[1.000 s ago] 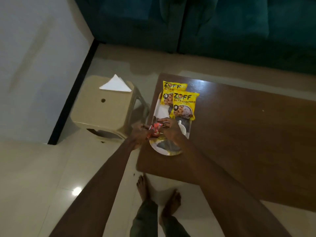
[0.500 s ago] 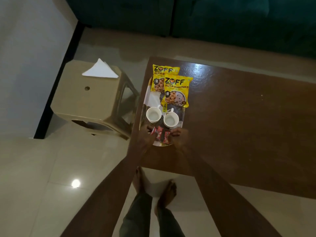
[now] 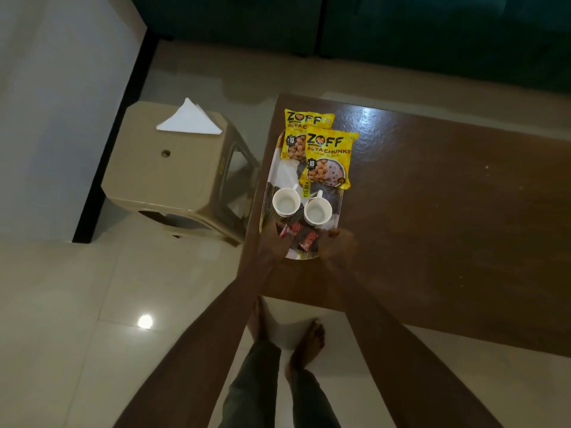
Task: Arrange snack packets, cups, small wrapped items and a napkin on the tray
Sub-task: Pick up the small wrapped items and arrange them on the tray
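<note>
Two packets [image 3: 327,156], two cups [image 3: 286,201], red wrapped items [image 3: 298,234] on tray [image 3: 268,193].

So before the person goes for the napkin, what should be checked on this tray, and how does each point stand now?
1. Snack packets on tray: ok. Both yellow packets lie overlapping at the far end of the tray, partly over its rim.
2. Cups upright: ok. Two white cups stand side by side mid-tray.
3. Small wrapped items placed: ok. The red wrapped items lie at the near end.
4. Hands free: cannot tell. The left hand and right hand rest beside the wrapped items; whether they grip anything is unclear.
5. Napkin on tray: not ok. The white napkin lies on the beige stool.
</note>
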